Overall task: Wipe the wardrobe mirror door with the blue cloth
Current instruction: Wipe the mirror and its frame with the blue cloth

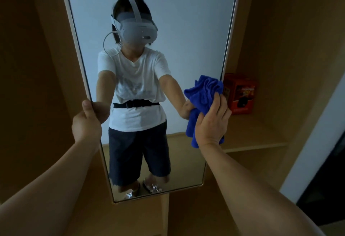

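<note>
The tall wardrobe mirror door point(186, 30) fills the middle of the head view, framed in pale metal and reflecting a person. My left hand point(86, 121) grips the door's left edge about halfway up, thumb over the frame. My right hand point(211, 121) presses the bunched blue cloth point(203, 93) flat against the glass near the door's right edge. Part of the cloth hangs down below my palm.
Behind the door's right edge a wooden wardrobe shelf point(257, 142) carries an orange-red box point(240, 93). Wooden wardrobe panels point(37, 67) stand to the left. A white wall and a dark opening point(326, 176) lie at the far right.
</note>
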`<state>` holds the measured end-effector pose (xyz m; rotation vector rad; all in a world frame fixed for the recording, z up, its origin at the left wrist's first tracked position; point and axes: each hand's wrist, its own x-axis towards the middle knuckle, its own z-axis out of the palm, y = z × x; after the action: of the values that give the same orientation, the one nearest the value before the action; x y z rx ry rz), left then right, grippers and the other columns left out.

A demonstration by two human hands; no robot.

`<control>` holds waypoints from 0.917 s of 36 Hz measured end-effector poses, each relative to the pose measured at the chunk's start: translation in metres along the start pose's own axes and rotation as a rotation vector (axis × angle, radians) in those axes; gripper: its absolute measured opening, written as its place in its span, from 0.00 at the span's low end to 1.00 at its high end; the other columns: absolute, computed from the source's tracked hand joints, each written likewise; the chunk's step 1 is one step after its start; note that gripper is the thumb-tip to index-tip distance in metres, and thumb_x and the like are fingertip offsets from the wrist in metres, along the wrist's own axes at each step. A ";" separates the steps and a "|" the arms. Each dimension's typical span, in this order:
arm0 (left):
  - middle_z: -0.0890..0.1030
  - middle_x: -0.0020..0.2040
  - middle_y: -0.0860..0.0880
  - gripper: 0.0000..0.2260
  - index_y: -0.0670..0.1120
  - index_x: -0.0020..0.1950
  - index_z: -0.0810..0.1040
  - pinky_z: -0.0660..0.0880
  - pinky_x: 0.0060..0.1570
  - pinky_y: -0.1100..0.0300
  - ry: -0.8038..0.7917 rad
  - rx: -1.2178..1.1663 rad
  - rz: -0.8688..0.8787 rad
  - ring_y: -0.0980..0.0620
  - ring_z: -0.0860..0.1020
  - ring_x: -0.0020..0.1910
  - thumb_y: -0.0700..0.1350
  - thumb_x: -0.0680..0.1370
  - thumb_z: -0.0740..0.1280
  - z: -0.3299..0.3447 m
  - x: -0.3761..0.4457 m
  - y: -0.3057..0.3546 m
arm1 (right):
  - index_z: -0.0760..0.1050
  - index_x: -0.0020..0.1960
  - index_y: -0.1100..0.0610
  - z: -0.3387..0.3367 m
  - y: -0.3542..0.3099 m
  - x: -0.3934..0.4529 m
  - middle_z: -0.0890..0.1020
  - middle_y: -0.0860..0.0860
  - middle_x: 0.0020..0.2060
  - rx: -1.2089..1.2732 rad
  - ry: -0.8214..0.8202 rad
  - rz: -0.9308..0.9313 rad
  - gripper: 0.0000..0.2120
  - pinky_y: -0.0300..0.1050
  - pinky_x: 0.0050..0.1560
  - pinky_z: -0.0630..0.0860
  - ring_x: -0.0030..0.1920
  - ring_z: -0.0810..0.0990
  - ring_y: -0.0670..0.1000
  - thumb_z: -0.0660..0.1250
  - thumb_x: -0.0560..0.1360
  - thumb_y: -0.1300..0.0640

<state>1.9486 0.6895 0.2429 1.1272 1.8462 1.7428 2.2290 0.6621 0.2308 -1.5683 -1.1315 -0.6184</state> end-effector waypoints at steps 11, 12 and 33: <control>0.77 0.39 0.46 0.26 0.48 0.51 0.74 0.71 0.35 0.53 -0.027 0.040 -0.003 0.46 0.76 0.38 0.65 0.78 0.45 0.001 -0.007 -0.023 | 0.62 0.69 0.60 0.019 0.030 -0.071 0.72 0.59 0.65 -0.021 -0.091 -0.010 0.33 0.51 0.41 0.78 0.51 0.74 0.61 0.73 0.68 0.62; 0.76 0.39 0.46 0.26 0.48 0.52 0.74 0.70 0.34 0.54 -0.035 0.045 -0.006 0.46 0.76 0.38 0.65 0.79 0.45 0.002 -0.011 -0.030 | 0.61 0.69 0.60 0.021 0.032 -0.081 0.72 0.60 0.65 -0.014 -0.122 0.000 0.35 0.52 0.41 0.78 0.52 0.74 0.61 0.74 0.67 0.62; 0.75 0.33 0.50 0.24 0.53 0.43 0.75 0.67 0.27 0.59 -0.185 0.041 -0.014 0.52 0.72 0.30 0.67 0.77 0.46 -0.009 -0.015 -0.050 | 0.61 0.69 0.53 0.045 -0.014 -0.123 0.65 0.54 0.67 -0.042 -0.239 -0.893 0.29 0.50 0.41 0.74 0.52 0.69 0.57 0.67 0.71 0.57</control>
<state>1.9365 0.6762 0.1925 1.2431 1.7807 1.5425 2.1580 0.6609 0.1195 -1.1294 -2.0297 -1.0465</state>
